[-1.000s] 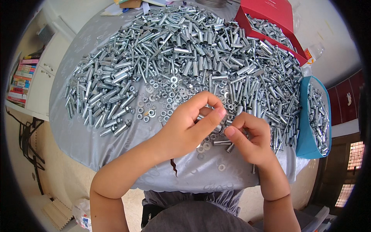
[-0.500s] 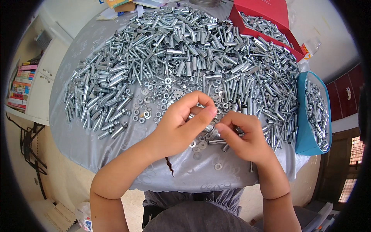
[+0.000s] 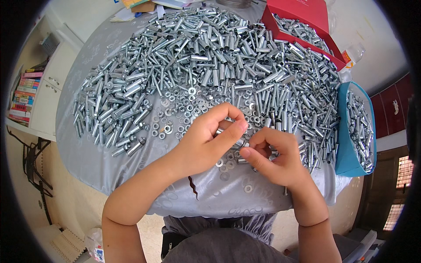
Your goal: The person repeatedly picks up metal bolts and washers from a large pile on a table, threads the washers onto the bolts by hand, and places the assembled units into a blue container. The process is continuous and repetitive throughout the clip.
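Observation:
My left hand (image 3: 206,142) and my right hand (image 3: 274,155) meet over the near edge of a round table under a grey cloth (image 3: 131,168). A silver metal sleeve bolt (image 3: 234,144) is pinched between the fingers of my left hand, and my right hand's fingertips close on its end; the small part there is hidden. Loose washers (image 3: 223,168) lie just under the hands. A patch of nuts and washers (image 3: 182,109) lies beyond the left hand, and a big heap of silver sleeves and bolts (image 3: 210,57) covers the table behind.
A red box (image 3: 307,22) with silver parts stands at the back right. A blue tray (image 3: 351,131) holding more parts sits at the right edge. A plastic bottle (image 3: 353,55) lies between them. Papers (image 3: 131,8) lie at the back; shelves with books (image 3: 22,96) stand left.
Both hands stayed together at the near edge; the fingers shifted slightly around the metal piece. The view tilted a little.

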Tool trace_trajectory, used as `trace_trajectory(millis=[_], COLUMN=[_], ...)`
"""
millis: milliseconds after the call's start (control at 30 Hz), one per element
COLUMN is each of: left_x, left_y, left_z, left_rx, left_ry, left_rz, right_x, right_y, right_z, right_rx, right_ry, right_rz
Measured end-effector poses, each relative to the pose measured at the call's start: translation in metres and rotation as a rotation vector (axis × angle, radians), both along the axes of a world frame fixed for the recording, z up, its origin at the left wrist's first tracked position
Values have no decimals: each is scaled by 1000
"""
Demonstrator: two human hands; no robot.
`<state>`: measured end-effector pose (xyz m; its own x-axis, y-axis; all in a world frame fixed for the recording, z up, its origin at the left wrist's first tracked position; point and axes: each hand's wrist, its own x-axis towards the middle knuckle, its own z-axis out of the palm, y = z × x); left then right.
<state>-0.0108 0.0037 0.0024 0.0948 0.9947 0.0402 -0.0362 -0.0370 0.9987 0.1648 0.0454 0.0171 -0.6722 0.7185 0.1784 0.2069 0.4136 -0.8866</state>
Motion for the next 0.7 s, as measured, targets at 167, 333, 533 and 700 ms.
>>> trace_trajectory(millis=[167,333,533,700], left_x=[0,4,4,3], left_y=[-1,-6,-10,-10], left_z=[5,7,6,4], left_rx=[-10,-11,128,251], left_ry=[18,-38,150,160], left_rz=[-7,-57,0,23], right_x=[1,-2,-3,-5], right_y=[-1,-2,-5,-11], right_z=[-2,-1,-10,-12], right_rx=[3,128,-28,-325], right_ry=[-19,-63,-41,96], right_rz=[12,91,171,193])
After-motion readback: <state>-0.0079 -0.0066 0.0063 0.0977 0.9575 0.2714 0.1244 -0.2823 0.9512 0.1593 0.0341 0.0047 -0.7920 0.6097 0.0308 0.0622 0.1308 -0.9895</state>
